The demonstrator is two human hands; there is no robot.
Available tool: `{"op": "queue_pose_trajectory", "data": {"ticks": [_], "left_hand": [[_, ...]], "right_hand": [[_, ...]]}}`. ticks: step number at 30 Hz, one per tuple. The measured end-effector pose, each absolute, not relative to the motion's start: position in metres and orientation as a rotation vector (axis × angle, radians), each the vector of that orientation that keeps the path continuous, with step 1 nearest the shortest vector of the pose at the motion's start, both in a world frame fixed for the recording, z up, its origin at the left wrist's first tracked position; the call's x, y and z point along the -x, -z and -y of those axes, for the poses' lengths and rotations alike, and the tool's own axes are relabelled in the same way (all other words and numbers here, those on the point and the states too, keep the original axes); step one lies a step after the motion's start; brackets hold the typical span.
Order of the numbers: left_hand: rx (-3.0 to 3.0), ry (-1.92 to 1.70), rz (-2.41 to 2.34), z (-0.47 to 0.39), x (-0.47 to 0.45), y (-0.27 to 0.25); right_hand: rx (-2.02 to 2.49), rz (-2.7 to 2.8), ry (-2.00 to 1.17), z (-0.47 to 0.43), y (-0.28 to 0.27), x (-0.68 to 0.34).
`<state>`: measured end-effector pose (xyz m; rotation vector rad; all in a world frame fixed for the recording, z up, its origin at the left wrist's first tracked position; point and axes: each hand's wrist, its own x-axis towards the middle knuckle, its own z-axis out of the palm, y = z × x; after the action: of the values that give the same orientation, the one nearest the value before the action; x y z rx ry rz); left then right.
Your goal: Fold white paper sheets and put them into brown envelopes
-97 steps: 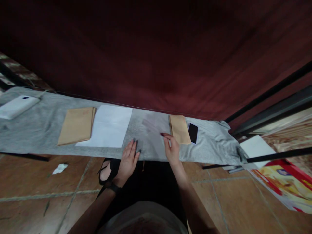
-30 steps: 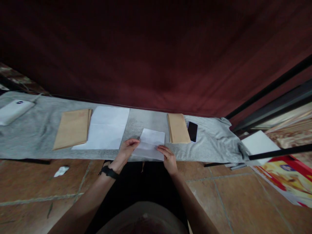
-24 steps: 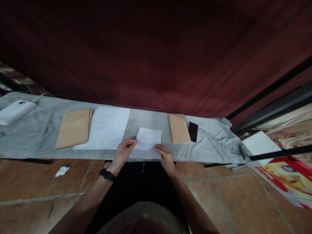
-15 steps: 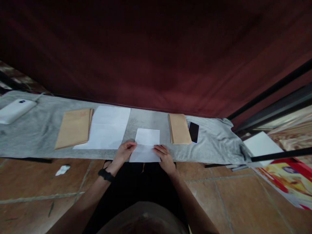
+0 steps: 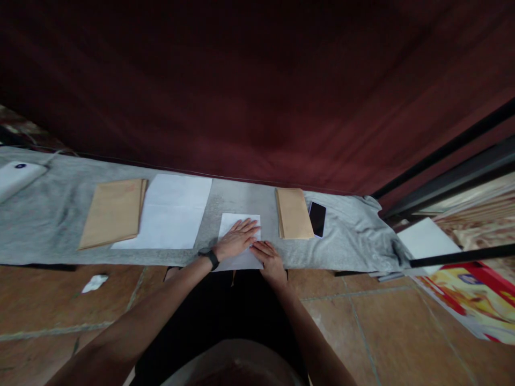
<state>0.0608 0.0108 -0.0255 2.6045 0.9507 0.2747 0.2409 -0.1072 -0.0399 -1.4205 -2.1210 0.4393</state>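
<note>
Left hand has moved across the white paper, fingers flat, unclenched; right hand likewise; logo on box illegible

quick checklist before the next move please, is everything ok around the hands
1. Left hand laid on the small white sheet: ok.
2. Right hand at the sheet's right side: ok.
3. Crease under the left hand pressed flat: cannot tell, it is covered.
4. Small sheet set back from the near edge of the grey cloth: not ok, it reaches that edge.
5. Large white sheet free of the left brown stack: not ok, the stack overlaps it.
6. Phone clear of both hands: ok.
</note>
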Motion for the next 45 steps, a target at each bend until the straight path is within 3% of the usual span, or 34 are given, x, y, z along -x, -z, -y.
{"op": "queue_pose_trajectory", "data": {"ticks": [11, 20, 30, 37, 45], "left_hand": [[-2.583, -0.23, -1.09, -0.025, 0.0, 0.037], [-2.219, -0.55, -1.049, 0.045, 0.066, 0.014], [-2.338, -0.649, -1.028, 0.06, 0.056, 0.025], [-2.038, -0.9, -1.183, 0.059, 0.045, 0.025], [-1.979, -0.837, -1.269, 0.06, 0.04, 0.019]], "right_hand": [[1.416, 2.102, -0.43, 0.107, 0.039, -0.239], [1.429, 2.053, -0.423, 0.107, 0.038, -0.236], [1.34, 2.075, -0.534, 0.112, 0.039, -0.247], [1.381, 1.85, -0.571, 0.113, 0.034, -0.244], [1.507, 1.788, -0.449, 0.113, 0.04, -0.237]]}}
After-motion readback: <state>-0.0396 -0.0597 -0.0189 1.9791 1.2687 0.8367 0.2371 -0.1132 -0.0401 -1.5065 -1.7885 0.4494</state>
